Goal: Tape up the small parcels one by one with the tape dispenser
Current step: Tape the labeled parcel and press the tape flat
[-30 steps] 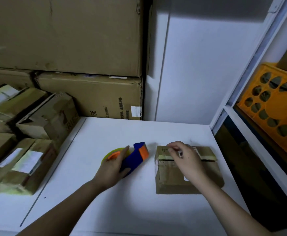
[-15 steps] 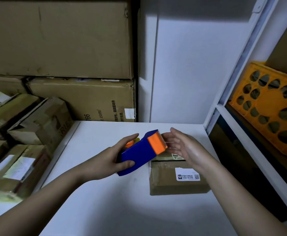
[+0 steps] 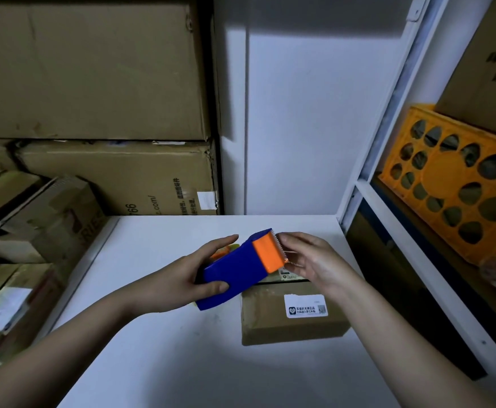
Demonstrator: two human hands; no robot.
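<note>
My left hand [image 3: 182, 282] grips the blue and orange tape dispenser [image 3: 240, 267] by its blue body and holds it in the air, toothed orange end pointing right. My right hand [image 3: 311, 260] is at that toothed end, fingertips touching the blade area where the tape comes out. Whether it pinches tape is not visible. Below both hands a small brown parcel [image 3: 293, 322] with a white printed label lies on the white table [image 3: 158, 357]. Its top is partly hidden by the dispenser and my right hand.
Several small cardboard parcels [image 3: 34, 231] are piled at the table's left edge. Large cartons [image 3: 117, 175] stack against the back wall. On the right a white shelf frame [image 3: 394, 231] holds an orange plastic crate [image 3: 458, 189].
My left hand lifted the dispenser off the table and brought it over the parcel. My right hand left the parcel's top and moved up to the dispenser's toothed end.
</note>
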